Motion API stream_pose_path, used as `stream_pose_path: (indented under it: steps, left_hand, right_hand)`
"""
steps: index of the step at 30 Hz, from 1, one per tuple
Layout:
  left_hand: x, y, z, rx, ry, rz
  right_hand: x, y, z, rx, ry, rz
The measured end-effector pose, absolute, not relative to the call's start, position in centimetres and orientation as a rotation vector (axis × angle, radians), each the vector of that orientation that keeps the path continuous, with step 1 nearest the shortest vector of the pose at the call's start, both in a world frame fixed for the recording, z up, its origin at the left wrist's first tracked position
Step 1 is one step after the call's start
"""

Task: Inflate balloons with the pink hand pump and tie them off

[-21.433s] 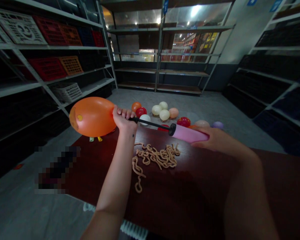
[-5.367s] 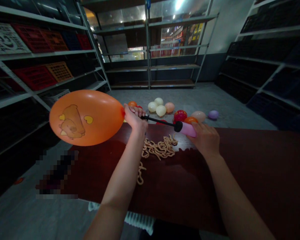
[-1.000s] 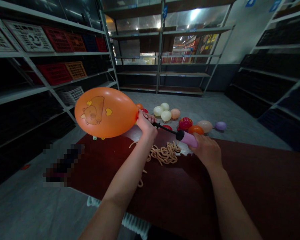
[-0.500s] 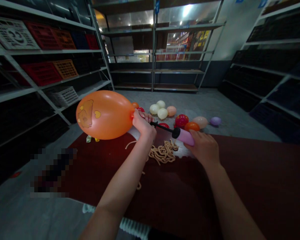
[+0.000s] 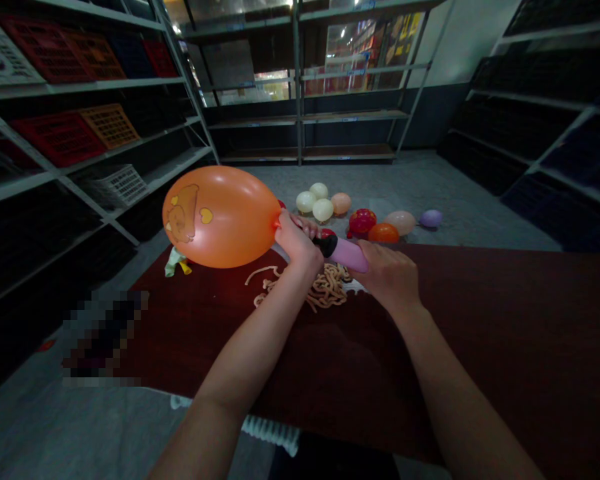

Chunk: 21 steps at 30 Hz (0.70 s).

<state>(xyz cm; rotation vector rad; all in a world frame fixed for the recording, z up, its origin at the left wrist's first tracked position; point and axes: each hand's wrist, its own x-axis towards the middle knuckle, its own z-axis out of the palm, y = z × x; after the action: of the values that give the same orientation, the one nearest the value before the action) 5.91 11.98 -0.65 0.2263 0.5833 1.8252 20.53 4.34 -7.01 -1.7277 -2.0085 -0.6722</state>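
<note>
An inflated orange balloon (image 5: 220, 217) with a cartoon print hangs in the air over the left part of a dark red table (image 5: 505, 333). My left hand (image 5: 296, 241) is closed around the balloon's neck where it meets the nozzle of a pink hand pump (image 5: 344, 252). Around the pump's pink barrel my right hand (image 5: 387, 277) is wrapped. The black rod is pushed in, so barrel and left hand nearly touch. A heap of tan uninflated balloons (image 5: 323, 290) lies on the table just under both hands.
Several inflated balloons (image 5: 360, 217) in white, red, orange and purple lie on the grey floor beyond the table. Metal shelving (image 5: 100, 133) with red, orange and white crates stands left; more shelves behind and right. Limp balloon scraps (image 5: 176, 261) sit at the table's left corner.
My right hand has pushed the pink barrel in toward my left hand, so the black rod no longer shows. Over the longer span the orange balloon has grown much larger.
</note>
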Motion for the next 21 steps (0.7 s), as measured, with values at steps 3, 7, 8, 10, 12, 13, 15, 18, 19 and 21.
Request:
stream_pose_path:
  steps: [3, 7, 8, 10, 12, 13, 15, 18, 19, 21]
  left_hand:
    - [4.6, 12.6, -0.2, 0.216, 0.617, 1.855]
    - [2.5, 13.6, 0.3, 0.197, 0.643, 1.893]
    - [2.0, 13.8, 0.4, 0.189, 0.641, 1.906]
    - [1.3, 14.2, 0.5, 0.182, 0.637, 1.925]
    - [0.8, 14.4, 0.4, 0.196, 0.633, 1.926]
    - [0.7, 14.6, 0.3, 0.207, 0.632, 1.924]
    - [0.5, 14.9, -0.2, 0.249, 0.630, 1.927]
    - [0.0, 15.4, -0.8, 0.365, 0.617, 1.941]
    - [-0.1, 15.5, -0.8, 0.382, 0.609, 1.944]
    - [-0.4, 15.3, -0.3, 0.341, 0.592, 1.948]
  right_hand:
    - [20.6, 4.6, -7.3, -1.747, -2.006, -0.677]
    - [22.5, 4.9, -7.7, -1.775, -1.999, -0.749]
    - [23.2, 5.0, -7.9, -1.777, -1.993, -0.783]
    - [24.7, 5.1, -8.1, -1.789, -1.959, -0.864]
    - [26.0, 5.2, -8.2, -1.797, -1.918, -0.921]
    - [26.4, 5.2, -8.3, -1.792, -1.906, -0.936]
    - [26.7, 5.1, -8.3, -1.774, -1.897, -0.939]
    - [26.0, 4.9, -8.2, -1.787, -1.886, -0.897]
    - [25.6, 4.8, -8.1, -1.801, -1.878, -0.878]
    - [24.8, 4.6, -7.7, -1.825, -1.860, -0.845]
